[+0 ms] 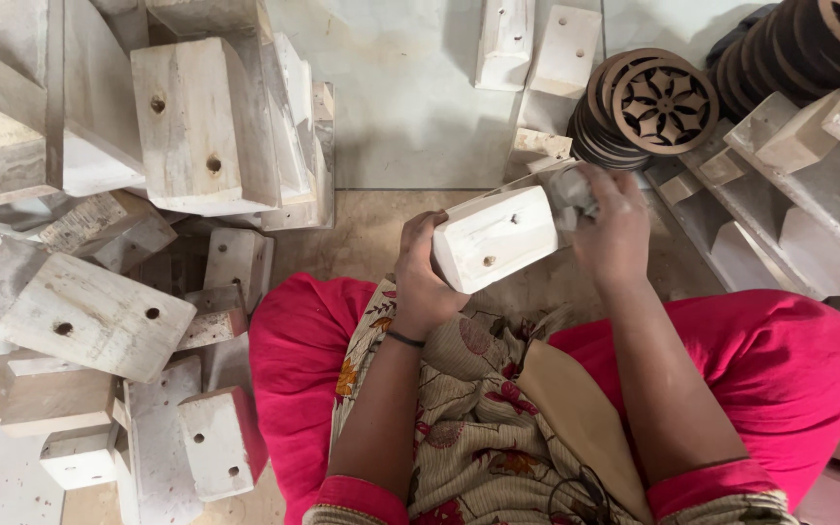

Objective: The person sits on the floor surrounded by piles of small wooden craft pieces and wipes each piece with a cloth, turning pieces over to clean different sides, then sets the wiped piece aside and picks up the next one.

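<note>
1. Left hand (420, 282): wrapped around near end of pale wooden block (498, 236), held above lap.
2. Right hand (614, 228): pressing grey crumpled sandpaper (571, 194) against block's far end.
3. Heaped blocks (99, 316) left; carved round discs (661, 105) right.
4. Risk: block likely to slip from one-handed hold, or splinters to catch bare fingers.

A block (498, 236) is sitting at the centre, above the lap, with the left hand (422, 277) lying at its eight o'clock and the right hand (610, 228) at its three o'clock. A heap of blocks (128, 243) is lying on the floor (401, 97) from nine to eleven o'clock. Discs (648, 107) are standing stacked at one o'clock, with more blocks (789, 194) lying at two o'clock.
</note>
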Motion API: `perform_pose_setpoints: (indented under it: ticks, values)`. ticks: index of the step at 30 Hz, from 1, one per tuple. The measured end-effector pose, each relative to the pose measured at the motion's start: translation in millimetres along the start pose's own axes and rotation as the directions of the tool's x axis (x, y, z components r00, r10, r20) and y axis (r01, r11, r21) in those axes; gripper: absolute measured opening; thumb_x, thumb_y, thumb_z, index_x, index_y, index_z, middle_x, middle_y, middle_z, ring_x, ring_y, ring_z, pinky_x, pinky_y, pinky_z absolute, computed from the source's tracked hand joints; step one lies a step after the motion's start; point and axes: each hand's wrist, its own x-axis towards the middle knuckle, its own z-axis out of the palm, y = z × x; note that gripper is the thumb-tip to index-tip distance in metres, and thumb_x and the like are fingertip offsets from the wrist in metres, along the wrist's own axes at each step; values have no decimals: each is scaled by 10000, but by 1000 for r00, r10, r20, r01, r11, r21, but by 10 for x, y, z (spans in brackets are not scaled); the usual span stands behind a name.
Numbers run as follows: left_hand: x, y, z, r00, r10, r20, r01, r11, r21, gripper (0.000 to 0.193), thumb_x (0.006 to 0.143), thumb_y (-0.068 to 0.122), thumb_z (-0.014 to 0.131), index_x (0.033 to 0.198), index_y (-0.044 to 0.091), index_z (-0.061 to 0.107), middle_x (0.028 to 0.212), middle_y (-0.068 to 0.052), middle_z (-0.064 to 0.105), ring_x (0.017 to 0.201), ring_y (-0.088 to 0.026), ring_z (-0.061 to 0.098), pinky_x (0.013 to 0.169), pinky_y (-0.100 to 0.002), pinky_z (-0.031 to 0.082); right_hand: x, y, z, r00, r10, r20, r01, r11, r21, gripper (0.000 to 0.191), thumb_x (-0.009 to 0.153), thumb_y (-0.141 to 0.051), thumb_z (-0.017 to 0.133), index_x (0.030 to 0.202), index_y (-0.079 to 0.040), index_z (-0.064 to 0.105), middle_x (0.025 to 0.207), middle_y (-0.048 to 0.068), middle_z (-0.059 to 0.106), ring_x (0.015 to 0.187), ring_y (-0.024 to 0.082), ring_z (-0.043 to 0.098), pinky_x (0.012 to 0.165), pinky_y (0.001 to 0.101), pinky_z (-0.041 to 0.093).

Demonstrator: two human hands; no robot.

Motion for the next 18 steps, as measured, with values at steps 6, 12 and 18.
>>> perform_pose_setpoints:
  ticks: [6,12,18]
  values:
    - [-23,-146,70,986,-159,-46,153,982,-110,783,693,159,845,1376,-14,503,1321,-159,580,1239,-302,625,1080,-378,517,-442,-467,30,878,-431,-206,474,842,259,484,791,-100,839,1231,-113,637,1269,136,627,1135,304,614,889,388,544]
    - [-36,-189,52,966,-255,-53,253,967,-34,775,697,148,867,1385,14,535,1278,-125,574,1218,-279,626,1062,-371,508,-478,-640,137,900,-435,-19,432,885,174,577,697,22,766,1250,-106,663,1302,141,605,1081,315,562,879,426,508]
    - [2,-95,26,960,-279,-26,276,957,-89,856,558,85,795,1363,13,512,1268,-125,552,1202,-285,618,1039,-374,514,-111,-22,36,997,63,-45,-51,973,227,585,780,119,699,1332,-73,668,1264,197,614,1114,357,650,911,467,566]
